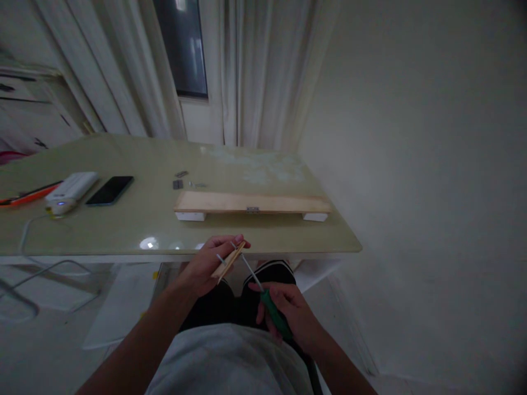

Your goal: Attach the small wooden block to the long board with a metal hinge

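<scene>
Between the thumb and fingers of my left hand is a small thin wooden piece, held tilted above my lap. Two metal screws stick out of its left face. My right hand is wrapped around a screwdriver with a green handle. Its metal shaft points up and left, the tip at or very near the wooden piece's right side; whether it touches a screw I cannot tell. Beyond my hands a long wooden board rests on two white blocks, a small metal hinge at its front edge.
On the pale green table are loose hinges, some screws, a black phone, a white device with a cable and an orange-handled tool. A wall rises at the right.
</scene>
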Demonstrator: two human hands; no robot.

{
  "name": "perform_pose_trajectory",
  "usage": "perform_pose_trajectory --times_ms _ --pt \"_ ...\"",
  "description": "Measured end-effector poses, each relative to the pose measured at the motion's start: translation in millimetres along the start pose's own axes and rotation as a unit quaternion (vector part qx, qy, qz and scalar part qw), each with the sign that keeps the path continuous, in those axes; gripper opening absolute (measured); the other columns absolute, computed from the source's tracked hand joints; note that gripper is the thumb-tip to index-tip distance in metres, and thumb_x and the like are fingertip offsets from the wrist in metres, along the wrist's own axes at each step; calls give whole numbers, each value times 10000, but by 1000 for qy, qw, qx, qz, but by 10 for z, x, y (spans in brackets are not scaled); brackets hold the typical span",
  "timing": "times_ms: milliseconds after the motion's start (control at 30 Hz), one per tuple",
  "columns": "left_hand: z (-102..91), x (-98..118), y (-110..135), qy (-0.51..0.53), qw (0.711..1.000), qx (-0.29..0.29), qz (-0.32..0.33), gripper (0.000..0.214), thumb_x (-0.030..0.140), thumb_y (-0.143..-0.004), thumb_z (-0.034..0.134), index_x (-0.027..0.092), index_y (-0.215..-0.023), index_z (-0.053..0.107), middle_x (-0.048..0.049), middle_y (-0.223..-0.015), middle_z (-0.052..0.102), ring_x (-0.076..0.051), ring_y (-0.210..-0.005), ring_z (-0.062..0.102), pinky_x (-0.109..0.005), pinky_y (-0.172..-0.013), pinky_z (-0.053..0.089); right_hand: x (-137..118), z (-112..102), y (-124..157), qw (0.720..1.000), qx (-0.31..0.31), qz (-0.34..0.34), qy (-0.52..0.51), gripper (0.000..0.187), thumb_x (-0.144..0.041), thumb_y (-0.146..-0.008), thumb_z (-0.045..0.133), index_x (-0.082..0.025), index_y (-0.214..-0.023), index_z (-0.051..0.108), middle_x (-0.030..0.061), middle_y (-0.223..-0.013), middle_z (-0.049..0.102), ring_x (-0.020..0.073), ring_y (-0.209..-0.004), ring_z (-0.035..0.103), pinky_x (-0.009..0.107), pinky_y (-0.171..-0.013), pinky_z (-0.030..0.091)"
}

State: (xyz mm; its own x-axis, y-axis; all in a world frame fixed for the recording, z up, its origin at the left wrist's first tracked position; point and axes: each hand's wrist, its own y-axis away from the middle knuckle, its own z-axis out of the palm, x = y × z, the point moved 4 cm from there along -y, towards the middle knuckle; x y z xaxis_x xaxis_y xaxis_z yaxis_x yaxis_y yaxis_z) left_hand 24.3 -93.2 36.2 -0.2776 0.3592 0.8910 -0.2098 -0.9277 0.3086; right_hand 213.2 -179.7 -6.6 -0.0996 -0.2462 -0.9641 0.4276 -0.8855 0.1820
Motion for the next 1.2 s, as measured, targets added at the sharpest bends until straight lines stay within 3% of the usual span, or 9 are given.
perform_pose_trajectory --times_ms 100,233,433,567,733,833,1067,1133,1200 --pt "101 14 -1 25 1000 -1 -5 545 616 -584 952 134 -799 817 47 -549 502 -41 -430 383 -174 -376 262 -120 -91 45 962 64 -126 232 587 -558 -951 681 -240 -1443 637 27 -872 688 124 -638 617 241 -552 516" --pt "167 9 26 19 1000 -25 4 523 609 -594 954 136 -775 824 40 -538 518 -42 -426 396 -180 -380 248 -237 -213 191 822 229 -298 428 359 -353 -939 728 -223 -1274 740 83 -955 752 192 -859 707 302 -769 581" --pt "99 -86 64 -31 997 -64 -11 552 655 -649 907 123 -770 822 29 -525 516 -38 -404 374 -189 -382 221 130 -117 91 995 -18 -44 86 673 -735 -953 532 -110 -947 783 -4 -534 588 104 -349 484 228 -361 427" --pt "73 -97 69 -23 998 -52 -23 564 666 -636 909 131 -788 819 -4 -605 599 -41 -437 421 -168 -394 272 168 90 74 979 -124 46 -156 686 -768 -885 615 -97 -919 753 -41 -485 542 64 -277 376 185 -286 328" --pt "109 65 111 3 1000 -5 9 542 641 -558 955 166 -780 822 -22 -706 679 -67 -525 519 -155 -410 332 -88 117 134 994 -100 15 -33 683 -726 -997 469 -152 -1311 667 -12 -700 625 59 -420 484 164 -384 370" --pt "161 167 146 6 999 -15 36 507 632 -583 948 169 -749 823 2 -615 626 -62 -499 474 -163 -419 324 -259 -7 190 989 -1 -80 120 591 -578 -923 712 -220 -1387 630 -13 -818 644 80 -576 543 189 -514 451" --pt "320 338 355 -58 988 -73 121 403 583 -776 855 180 -760 842 -9 -688 616 -87 -612 516 -186 -540 388 -476 -206 438 737 247 -438 453 365 -226 -918 754 -217 -1281 724 59 -901 769 165 -776 700 273 -715 556" --pt "375 366 424 -58 985 -88 136 390 575 -803 837 189 -745 842 -6 -693 606 -85 -613 503 -191 -547 379 -419 -240 410 803 226 -387 393 285 -319 -954 716 -190 -1202 767 57 -796 748 157 -674 678 265 -633 544" --pt "416 378 464 -53 982 -102 149 383 575 -813 828 201 -730 843 -9 -705 614 -88 -624 502 -196 -556 374 -251 -223 307 942 119 -222 224 439 -512 -1022 571 -140 -1026 804 18 -575 629 120 -451 551 235 -452 465"
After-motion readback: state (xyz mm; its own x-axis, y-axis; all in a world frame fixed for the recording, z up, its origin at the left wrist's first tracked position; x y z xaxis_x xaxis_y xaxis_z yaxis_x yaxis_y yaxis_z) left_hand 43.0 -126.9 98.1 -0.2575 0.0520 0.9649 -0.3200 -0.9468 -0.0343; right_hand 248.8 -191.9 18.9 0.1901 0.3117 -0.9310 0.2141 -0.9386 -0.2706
